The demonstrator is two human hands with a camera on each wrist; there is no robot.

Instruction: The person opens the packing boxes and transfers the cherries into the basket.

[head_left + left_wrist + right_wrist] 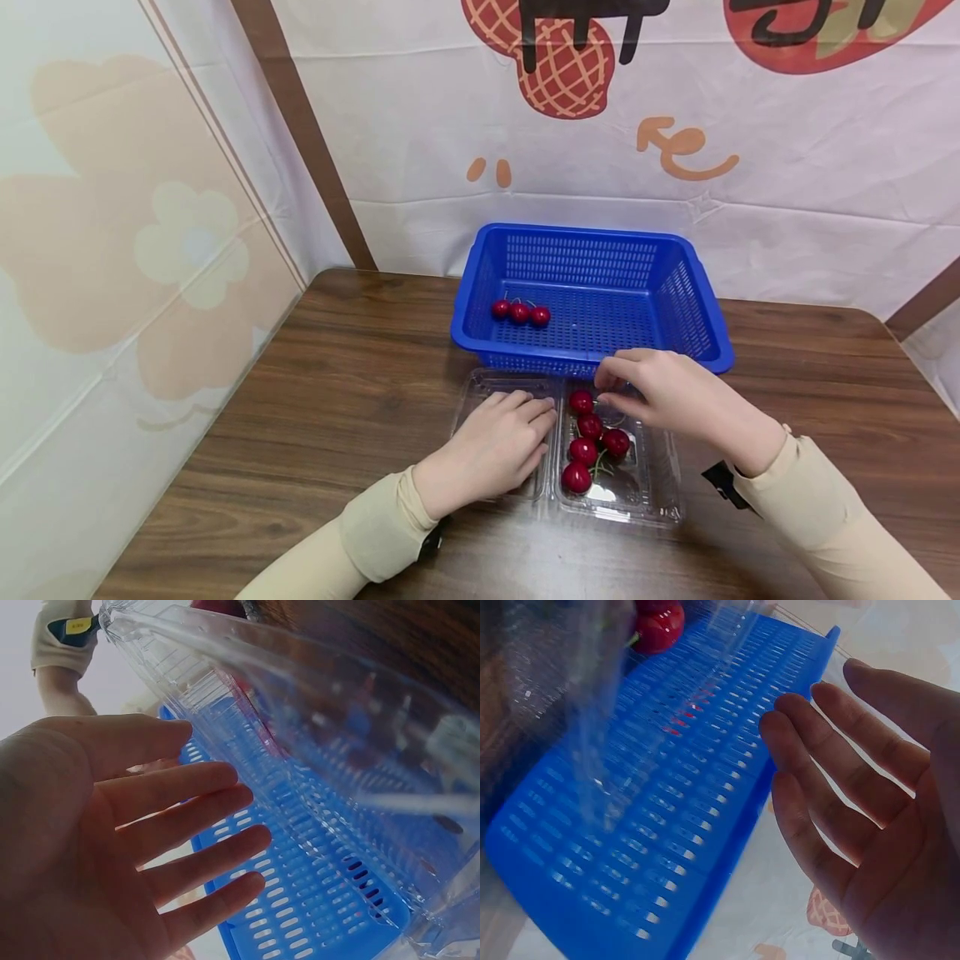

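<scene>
A clear plastic clamshell box [648, 487] lies unfolded on the table, with several red cherries [617, 443] with green stems in its right half. My left hand [495, 442] is over the clamshell's left half [487, 383], fingers extended toward the middle fold. In the left wrist view its fingers [225, 774] are spread and hold nothing, beside the clear plastic [337, 720]. My right hand [667, 392] is above the far end of the right half, thumb and fingers apart near the farthest cherry [581, 402]. The right wrist view shows its fingers [832, 750] loosely bent, holding nothing.
Directly behind the clamshell stands a blue plastic basket [708, 312] with slotted walls. Three cherries [519, 312] sit in its left part. A printed white cloth [420, 233] hangs behind the wooden table [315, 375], and another covers the left side.
</scene>
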